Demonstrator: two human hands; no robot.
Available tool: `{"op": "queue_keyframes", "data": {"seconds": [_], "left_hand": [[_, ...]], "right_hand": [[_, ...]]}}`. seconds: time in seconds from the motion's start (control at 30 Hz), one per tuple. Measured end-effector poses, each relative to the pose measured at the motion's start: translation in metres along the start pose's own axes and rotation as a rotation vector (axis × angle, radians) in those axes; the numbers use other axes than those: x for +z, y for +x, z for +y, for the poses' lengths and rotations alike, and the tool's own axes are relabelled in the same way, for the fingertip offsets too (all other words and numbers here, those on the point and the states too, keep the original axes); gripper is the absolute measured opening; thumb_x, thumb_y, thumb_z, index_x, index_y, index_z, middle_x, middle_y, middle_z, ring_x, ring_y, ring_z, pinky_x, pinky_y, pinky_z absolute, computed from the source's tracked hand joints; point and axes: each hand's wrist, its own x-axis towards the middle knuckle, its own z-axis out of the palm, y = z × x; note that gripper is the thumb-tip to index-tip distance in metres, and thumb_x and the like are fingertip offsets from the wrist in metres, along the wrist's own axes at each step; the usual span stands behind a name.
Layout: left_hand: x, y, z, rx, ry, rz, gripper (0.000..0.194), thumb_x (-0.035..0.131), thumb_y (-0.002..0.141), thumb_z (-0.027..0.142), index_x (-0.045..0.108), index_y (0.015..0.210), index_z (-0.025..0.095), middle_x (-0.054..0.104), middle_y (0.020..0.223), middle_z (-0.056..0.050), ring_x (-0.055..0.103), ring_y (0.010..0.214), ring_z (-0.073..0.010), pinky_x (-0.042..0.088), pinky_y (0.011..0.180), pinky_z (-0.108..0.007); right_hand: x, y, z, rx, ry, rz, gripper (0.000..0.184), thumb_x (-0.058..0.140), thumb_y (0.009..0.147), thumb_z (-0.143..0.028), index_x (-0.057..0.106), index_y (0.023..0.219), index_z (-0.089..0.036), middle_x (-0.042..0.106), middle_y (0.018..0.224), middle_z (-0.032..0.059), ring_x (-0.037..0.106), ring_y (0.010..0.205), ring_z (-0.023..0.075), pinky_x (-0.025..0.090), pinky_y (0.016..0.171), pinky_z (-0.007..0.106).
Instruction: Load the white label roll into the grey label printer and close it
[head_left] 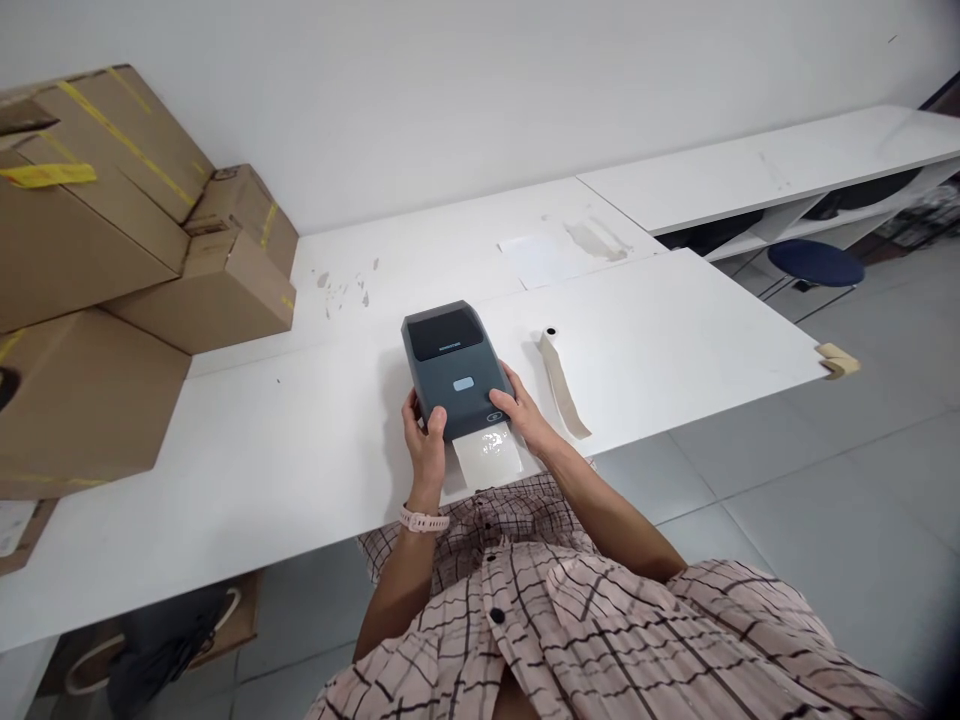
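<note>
A dark grey label printer (465, 375) with a black window and a light button sits on the white table before me. My left hand (427, 440) grips its near left corner, thumb on top and fingers around the side. On the near right corner my right hand (523, 408) holds it the same way, with the thumb close to a small oval mark. From the printer's near edge a glossy white label sheet (487, 455) sticks out toward my body. Right of the printer, a small paper roll (550, 338) stands with its strip trailing to the table's front edge.
Several cardboard boxes (112, 240) are stacked on the table's left. A white paper sheet (534, 260) lies near the wall. Cardboard padding (838, 360) covers the table's right corner. A blue stool (816, 262) stands beyond it. Below the table at left is a dark bag (161, 640).
</note>
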Motion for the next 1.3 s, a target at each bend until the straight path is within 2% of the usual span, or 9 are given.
{"op": "queue_keyframes", "data": {"seconds": [0.33, 0.47, 0.57, 0.73, 0.83, 0.9, 1.07, 1.2, 1.3], "left_hand": [[0.002, 0.002, 0.002, 0.013, 0.018, -0.003, 0.073, 0.067, 0.082, 0.058, 0.048, 0.142, 0.021, 0.054, 0.146, -0.015, 0.055, 0.132, -0.0303, 0.05, 0.103, -0.038], [-0.005, -0.026, 0.003, -0.05, 0.128, 0.091, 0.078, 0.067, 0.082, 0.062, 0.044, 0.144, 0.021, 0.054, 0.142, -0.016, 0.059, 0.124, -0.0262, 0.053, 0.093, -0.033], [-0.006, -0.058, -0.006, -0.109, 0.225, 0.197, 0.066, 0.065, 0.081, 0.066, 0.056, 0.124, 0.017, 0.065, 0.109, -0.011, 0.066, 0.09, -0.0186, 0.054, 0.07, -0.028], [0.0, -0.077, -0.007, -0.395, 0.043, -0.16, 0.055, 0.078, 0.066, 0.064, 0.064, 0.085, 0.015, 0.063, 0.069, -0.002, 0.055, 0.053, -0.01, 0.038, 0.044, -0.021], [0.003, -0.072, 0.002, -0.409, -0.016, -0.21, 0.052, 0.083, 0.06, 0.061, 0.06, 0.07, 0.015, 0.058, 0.057, 0.001, 0.049, 0.046, -0.0078, 0.036, 0.042, -0.02], [0.003, -0.072, 0.005, -0.378, -0.005, -0.207, 0.052, 0.083, 0.06, 0.062, 0.059, 0.066, 0.016, 0.057, 0.054, 0.001, 0.048, 0.044, -0.0079, 0.036, 0.043, -0.021], [-0.013, -0.079, -0.007, -0.357, 0.053, -0.193, 0.051, 0.073, 0.07, 0.067, 0.061, 0.07, 0.017, 0.06, 0.058, -0.001, 0.053, 0.048, -0.0117, 0.037, 0.043, -0.023], [-0.03, -0.068, -0.007, -0.17, 0.124, 0.09, 0.043, 0.065, 0.083, 0.06, 0.066, 0.095, 0.019, 0.07, 0.091, -0.007, 0.065, 0.077, -0.0179, 0.049, 0.056, -0.025], [-0.027, -0.05, 0.003, -0.029, 0.158, 0.158, 0.046, 0.06, 0.09, 0.055, 0.063, 0.121, 0.022, 0.064, 0.132, -0.012, 0.061, 0.12, -0.0248, 0.054, 0.089, -0.034]], "right_hand": [[-0.001, 0.005, 0.006, -0.055, -0.046, 0.018, 0.096, 0.071, 0.077, -0.066, 0.032, 0.156, -0.027, 0.048, 0.154, 0.0101, 0.051, 0.137, 0.0309, 0.043, 0.115, 0.048], [-0.003, 0.005, 0.003, -0.033, -0.013, 0.001, 0.097, 0.072, 0.077, -0.064, 0.031, 0.157, -0.027, 0.05, 0.152, 0.0103, 0.054, 0.135, 0.0295, 0.043, 0.115, 0.048], [-0.001, 0.003, 0.002, -0.043, 0.002, 0.001, 0.094, 0.072, 0.077, -0.064, 0.035, 0.155, -0.026, 0.051, 0.153, 0.0091, 0.052, 0.137, 0.028, 0.041, 0.116, 0.045], [0.002, 0.001, 0.002, -0.037, 0.02, -0.007, 0.093, 0.071, 0.078, -0.065, 0.035, 0.154, -0.024, 0.051, 0.152, 0.0107, 0.053, 0.136, 0.0279, 0.042, 0.116, 0.046], [0.001, -0.004, -0.007, -0.096, -0.113, 0.051, 0.088, 0.068, 0.079, -0.064, 0.037, 0.152, -0.026, 0.048, 0.154, 0.0114, 0.046, 0.141, 0.0309, 0.039, 0.116, 0.052], [0.001, -0.01, -0.021, -0.301, -0.339, 0.127, 0.076, 0.067, 0.083, -0.057, 0.043, 0.148, -0.027, 0.048, 0.154, 0.0109, 0.04, 0.145, 0.0326, 0.033, 0.118, 0.056], [0.009, -0.023, -0.053, -0.83, -0.865, -0.013, 0.047, 0.054, 0.095, -0.03, 0.049, 0.141, -0.028, 0.072, 0.122, 0.0065, 0.043, 0.142, 0.0298, 0.027, 0.12, 0.057], [0.023, -0.023, -0.056, -0.904, -1.095, -0.114, 0.037, 0.048, 0.097, -0.025, 0.053, 0.133, -0.025, 0.072, 0.116, 0.0087, 0.057, 0.127, 0.03, 0.026, 0.121, 0.056], [0.033, -0.022, -0.053, -0.874, -1.142, -0.123, 0.031, 0.046, 0.098, -0.026, 0.057, 0.127, -0.023, 0.071, 0.109, 0.0101, 0.063, 0.114, 0.0293, 0.028, 0.12, 0.055]]}}
